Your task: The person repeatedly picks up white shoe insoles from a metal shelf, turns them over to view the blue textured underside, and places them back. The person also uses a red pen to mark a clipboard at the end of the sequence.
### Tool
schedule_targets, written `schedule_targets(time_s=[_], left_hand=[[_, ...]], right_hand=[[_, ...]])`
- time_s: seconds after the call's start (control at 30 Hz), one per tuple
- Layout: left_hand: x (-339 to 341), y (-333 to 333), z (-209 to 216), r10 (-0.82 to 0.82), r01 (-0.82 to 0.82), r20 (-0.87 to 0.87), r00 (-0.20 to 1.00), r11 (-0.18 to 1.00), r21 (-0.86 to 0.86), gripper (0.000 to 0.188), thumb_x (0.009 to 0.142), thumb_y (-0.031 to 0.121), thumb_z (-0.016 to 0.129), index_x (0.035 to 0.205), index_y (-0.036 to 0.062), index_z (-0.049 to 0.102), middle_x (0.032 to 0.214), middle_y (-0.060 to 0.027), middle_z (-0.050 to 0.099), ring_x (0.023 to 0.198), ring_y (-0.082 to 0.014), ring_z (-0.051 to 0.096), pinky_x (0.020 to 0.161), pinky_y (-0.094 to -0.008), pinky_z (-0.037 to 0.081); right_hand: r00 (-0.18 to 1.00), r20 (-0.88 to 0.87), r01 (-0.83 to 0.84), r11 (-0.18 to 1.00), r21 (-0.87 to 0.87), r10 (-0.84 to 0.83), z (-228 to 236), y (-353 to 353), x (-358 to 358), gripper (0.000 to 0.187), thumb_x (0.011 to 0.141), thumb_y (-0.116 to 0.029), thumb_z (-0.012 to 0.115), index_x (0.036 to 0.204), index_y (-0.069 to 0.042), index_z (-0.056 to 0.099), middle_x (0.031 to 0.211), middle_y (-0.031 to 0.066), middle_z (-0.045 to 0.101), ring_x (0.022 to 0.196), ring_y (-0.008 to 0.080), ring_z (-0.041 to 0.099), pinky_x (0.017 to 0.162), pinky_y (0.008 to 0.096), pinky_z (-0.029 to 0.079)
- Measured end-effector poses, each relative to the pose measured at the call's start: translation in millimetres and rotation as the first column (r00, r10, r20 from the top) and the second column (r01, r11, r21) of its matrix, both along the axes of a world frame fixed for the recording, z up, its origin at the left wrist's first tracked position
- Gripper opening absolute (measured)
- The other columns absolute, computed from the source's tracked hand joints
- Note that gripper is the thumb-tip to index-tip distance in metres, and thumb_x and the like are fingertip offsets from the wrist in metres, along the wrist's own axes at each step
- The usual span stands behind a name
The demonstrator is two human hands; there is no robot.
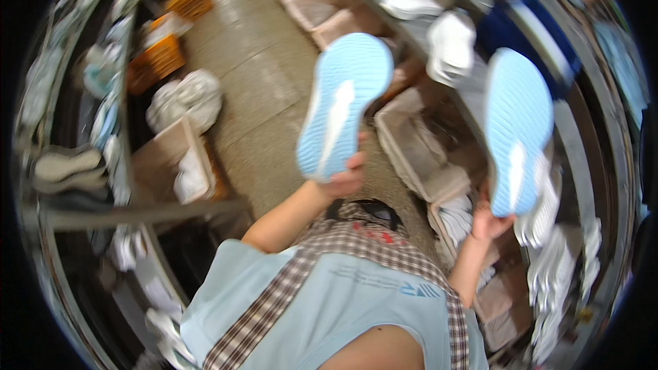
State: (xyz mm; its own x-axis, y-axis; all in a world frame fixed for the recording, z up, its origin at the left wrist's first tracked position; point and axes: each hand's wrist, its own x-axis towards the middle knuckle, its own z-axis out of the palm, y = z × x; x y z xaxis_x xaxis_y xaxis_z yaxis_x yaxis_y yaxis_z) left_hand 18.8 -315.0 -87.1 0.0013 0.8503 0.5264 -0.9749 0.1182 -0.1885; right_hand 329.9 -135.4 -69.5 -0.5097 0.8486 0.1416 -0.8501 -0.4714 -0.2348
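Observation:
My left hand [345,179] is closed around the heel end of a light blue shoe sole [360,62]. The sole stands raised over the aisle, its ribbed tread with a white middle strip facing me. A matching light blue sole [522,99] is gripped at its narrower end by my right hand [485,223], beside the right-hand rack. Its wider end points up and away, and its tread also faces me. Most of my right fingers are hidden behind that sole. White soles [545,202] hang or lie close to my right hand.
Racks line both sides. Stacked white soles [451,44] and a dark blue object [531,38] sit on the right rack. Bins [415,157] stand below it. On the left are a bin [168,140], a white bag [184,99] and orange crates [164,55].

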Motion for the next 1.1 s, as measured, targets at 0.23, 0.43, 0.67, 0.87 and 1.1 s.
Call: schedule_targets(time_s=[0.23, 0.43, 0.67, 0.87, 1.1], left_hand=[[1, 9, -1, -0.08, 0.082, -0.076, 0.994, 0.997, 0.012, 0.05, 0.094, 0.039, 0.036, 0.134, 0.0099, 0.034, 0.089, -0.0158, 0.054, 0.047, -0.0152, 0.051, 0.031, -0.0227, 0.034], [13, 18, 1, -0.095, 0.091, -0.158, 0.983, 0.995, -0.032, 0.052, 0.093, 0.039, 0.036, 0.136, 0.0104, 0.033, 0.091, -0.0158, 0.055, 0.048, -0.0135, 0.051, 0.031, -0.0217, 0.034], [18, 26, -7, -0.128, 0.116, -0.159, 0.979, 0.99, -0.085, 0.052, 0.094, 0.039, 0.036, 0.138, 0.0115, 0.031, 0.091, -0.0145, 0.054, 0.049, -0.0141, 0.05, 0.033, -0.0212, 0.038], [21, 30, -15, -0.123, 0.112, -0.111, 0.986, 0.988, -0.105, 0.051, 0.094, 0.037, 0.036, 0.137, 0.0114, 0.032, 0.089, -0.0146, 0.052, 0.053, -0.0162, 0.052, 0.034, -0.0223, 0.042], [27, 48, -9, -0.166, 0.145, -0.186, 0.968, 0.982, -0.123, 0.048, 0.095, 0.033, 0.034, 0.138, 0.0113, 0.033, 0.09, -0.0117, 0.055, 0.047, -0.0139, 0.052, 0.036, -0.0234, 0.037]], right_hand=[[0.213, 0.803, -0.06, 0.813, 0.579, -0.557, 25, 36, -31, 0.047, 0.07, -0.004, 0.074, 0.113, 0.0, 0.056, 0.118, 0.0132, 0.055, 0.115, 0.022, 0.048, 0.095, 0.0331, 0.039], [-0.137, 0.264, -0.561, 0.294, 0.773, -0.955, 2, 105, -76, 0.044, 0.068, -0.005, 0.069, 0.111, -0.011, 0.06, 0.122, 0.0081, 0.055, 0.124, 0.035, 0.038, 0.102, 0.0398, 0.034], [-0.407, 0.185, -0.663, 0.429, 0.614, -0.894, 35, 112, -70, 0.066, 0.07, -0.035, 0.069, 0.129, -0.018, 0.046, 0.14, 0.0156, 0.033, 0.13, 0.0387, 0.027, 0.103, 0.0542, 0.025], [-0.827, 0.215, -0.405, 0.815, 0.415, -0.52, 76, 139, 18, 0.076, 0.065, -0.041, 0.069, 0.132, -0.016, 0.044, 0.141, 0.018, 0.03, 0.129, 0.0383, 0.029, 0.102, 0.0529, 0.027], [-0.645, 0.3, -0.374, 0.632, 0.678, -0.703, 94, 137, 109, 0.054, 0.064, -0.028, 0.067, 0.113, -0.007, 0.06, 0.129, 0.0223, 0.045, 0.117, 0.0372, 0.046, 0.097, 0.0385, 0.038]])
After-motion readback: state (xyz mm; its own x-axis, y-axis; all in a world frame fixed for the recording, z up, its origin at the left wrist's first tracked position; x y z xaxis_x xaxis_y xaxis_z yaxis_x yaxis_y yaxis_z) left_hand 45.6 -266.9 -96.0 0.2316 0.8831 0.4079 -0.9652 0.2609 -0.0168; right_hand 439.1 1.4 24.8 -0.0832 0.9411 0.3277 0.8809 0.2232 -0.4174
